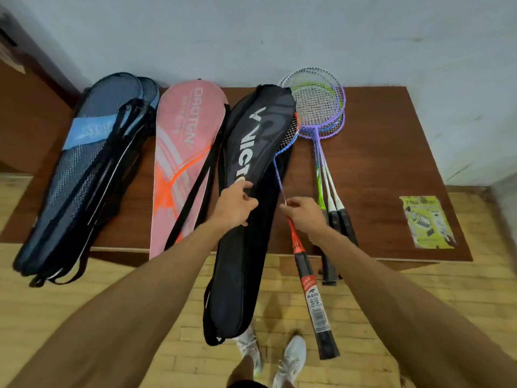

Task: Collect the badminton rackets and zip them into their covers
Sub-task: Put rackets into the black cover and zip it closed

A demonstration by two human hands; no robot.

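Observation:
A black Victor cover (251, 152) lies across the brown table (391, 152), its lower end hanging past the front edge. My left hand (237, 204) pinches the cover's open flap at mid-length. My right hand (303, 215) grips the thin shaft of a blue and red racket (306, 271). That racket's head is partly tucked under the flap and its black handle sticks out over the floor. Several purple and green rackets (319, 107) lie stacked to the right, heads toward the wall.
A pink cover (181, 152) lies left of the black one. Further left sit blue-grey mesh covers (92, 163) with black straps. A yellow leaflet (426, 221) rests on the table's right end. Wooden floor and my white shoes (291, 362) are below, with a wall behind.

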